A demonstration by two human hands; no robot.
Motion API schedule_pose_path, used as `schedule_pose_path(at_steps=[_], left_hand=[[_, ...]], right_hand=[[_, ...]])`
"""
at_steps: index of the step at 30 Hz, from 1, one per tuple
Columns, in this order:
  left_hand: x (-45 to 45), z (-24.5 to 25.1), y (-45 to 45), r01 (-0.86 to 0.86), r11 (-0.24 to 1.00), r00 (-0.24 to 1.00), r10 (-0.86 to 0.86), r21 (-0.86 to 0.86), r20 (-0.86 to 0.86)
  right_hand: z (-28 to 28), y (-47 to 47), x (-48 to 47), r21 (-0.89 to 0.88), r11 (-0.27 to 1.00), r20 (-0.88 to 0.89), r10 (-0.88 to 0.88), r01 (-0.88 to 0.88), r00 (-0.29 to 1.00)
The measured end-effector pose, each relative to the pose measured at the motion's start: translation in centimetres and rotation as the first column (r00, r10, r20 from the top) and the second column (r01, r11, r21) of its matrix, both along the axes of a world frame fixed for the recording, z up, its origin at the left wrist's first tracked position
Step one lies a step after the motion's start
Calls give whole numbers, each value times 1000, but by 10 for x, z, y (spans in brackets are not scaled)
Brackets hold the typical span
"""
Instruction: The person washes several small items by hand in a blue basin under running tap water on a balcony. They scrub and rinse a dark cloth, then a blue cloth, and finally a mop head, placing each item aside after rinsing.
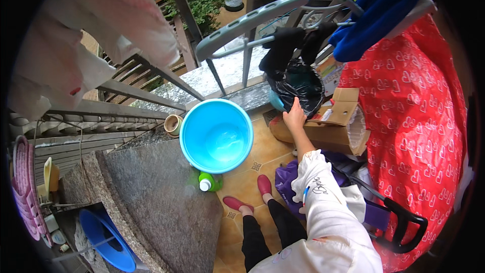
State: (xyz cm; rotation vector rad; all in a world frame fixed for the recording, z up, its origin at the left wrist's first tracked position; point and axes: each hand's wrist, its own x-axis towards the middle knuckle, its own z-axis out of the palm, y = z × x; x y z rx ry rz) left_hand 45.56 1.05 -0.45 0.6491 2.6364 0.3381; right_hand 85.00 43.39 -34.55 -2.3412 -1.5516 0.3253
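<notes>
My right hand [295, 115] reaches forward, fingers extended, at the near rim of a bin lined with a black plastic bag [303, 87]; whether it grips the bag cannot be told. Part of the bin's light blue side [276, 100] shows left of the hand. Left of it, a light blue plastic basin [216, 136] stands with a little clear liquid or wet shine at its bottom. A green bottle with a white cap [208, 182] is just below the basin, and a small round pot [173, 125] touches its left side. My left hand is out of view.
A grey stone slab [166, 201] lies at left, with a dark blue basin [108, 240] below it. Cardboard boxes [329, 132], a purple bag [288, 184] and a red heart-patterned cover [409, 129] crowd the right. Laundry and a grey hanger [254, 17] hang before metal railings.
</notes>
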Motion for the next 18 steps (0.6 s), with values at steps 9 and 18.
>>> schedule_pose_path(at_steps=[9, 18], left_hand=[[4, 6, 6, 4, 995, 998, -10, -101, -56], [1, -2, 7, 121, 992, 990, -118, 43, -74]], right_hand=[[18, 25, 13, 205, 963, -21, 182, -174, 983], [129, 36, 69, 555, 825, -81, 184, -109, 980]])
